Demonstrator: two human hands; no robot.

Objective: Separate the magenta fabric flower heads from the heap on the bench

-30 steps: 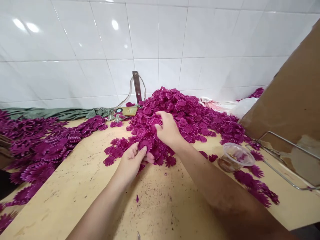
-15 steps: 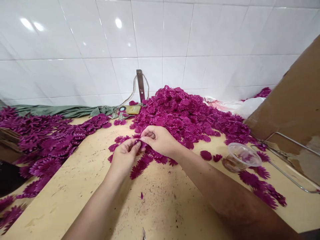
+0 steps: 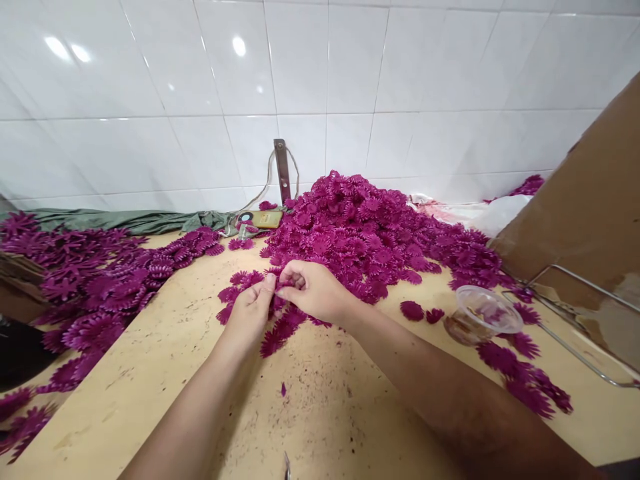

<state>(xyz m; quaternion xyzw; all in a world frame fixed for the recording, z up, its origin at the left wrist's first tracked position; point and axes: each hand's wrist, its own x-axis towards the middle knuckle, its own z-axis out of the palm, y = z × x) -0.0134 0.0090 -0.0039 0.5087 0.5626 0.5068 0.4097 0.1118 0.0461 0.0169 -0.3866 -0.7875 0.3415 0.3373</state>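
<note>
My left hand (image 3: pixel 253 311) and my right hand (image 3: pixel 313 291) meet at the near edge of a big heap of magenta fabric flower heads (image 3: pixel 370 233) on a pale wooden table (image 3: pixel 165 360). Both hands pinch the same small magenta flower piece (image 3: pixel 278 288) between fingertips; most of it is hidden by the fingers. Loose flower heads (image 3: pixel 280 330) lie just under the hands.
A second spread of stacked magenta flowers (image 3: pixel 95 287) covers the left of the table. A clear plastic cup (image 3: pixel 477 315) lies right of my forearm, with a wire frame (image 3: pixel 575 320) and brown cardboard (image 3: pixel 590 200) beyond. A green cloth (image 3: pixel 125 219) runs along the white tiled wall.
My right hand left the heap and came down to my left hand. Both hands now pinch one flower piece together, slightly closer than half a second ago.
</note>
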